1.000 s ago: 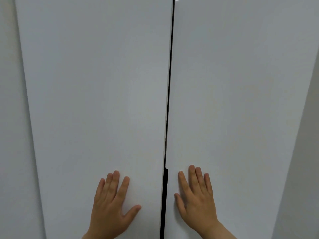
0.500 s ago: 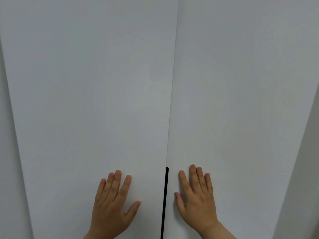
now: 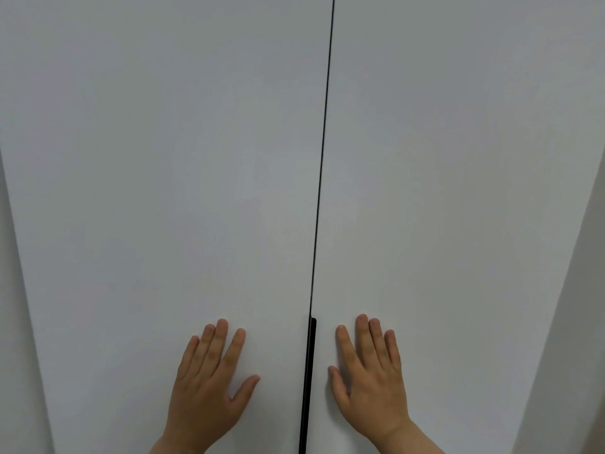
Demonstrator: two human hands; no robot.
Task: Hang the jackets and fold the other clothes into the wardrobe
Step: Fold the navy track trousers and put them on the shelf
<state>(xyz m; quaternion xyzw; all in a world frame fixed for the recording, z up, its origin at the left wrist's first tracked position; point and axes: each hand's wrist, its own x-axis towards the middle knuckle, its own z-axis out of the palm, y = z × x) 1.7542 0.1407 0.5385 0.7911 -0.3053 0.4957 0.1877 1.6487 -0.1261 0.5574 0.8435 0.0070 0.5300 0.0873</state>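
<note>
Versus 0.5 s ago: your left hand (image 3: 206, 388) and right hand (image 3: 368, 381) stay flat, fingers straight, gripping nothing, one palm on each door of the wardrobe (image 3: 163, 191). The seam (image 3: 322, 158) now reads as a thin dark line; earlier it was nearly invisible. The wardrobe fills the view ahead. A black handle strip (image 3: 309, 371) runs between your hands. A pale wall (image 3: 582, 322) is at right.

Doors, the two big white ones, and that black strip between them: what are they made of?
The left door and the right door are probably painted or laminated board, matt white: their faces look flat, smooth and even, with no grain or shine. The black strip on the door edge may be metal or plastic, matt black: it is thin and straight, but too narrow to tell which.
</note>
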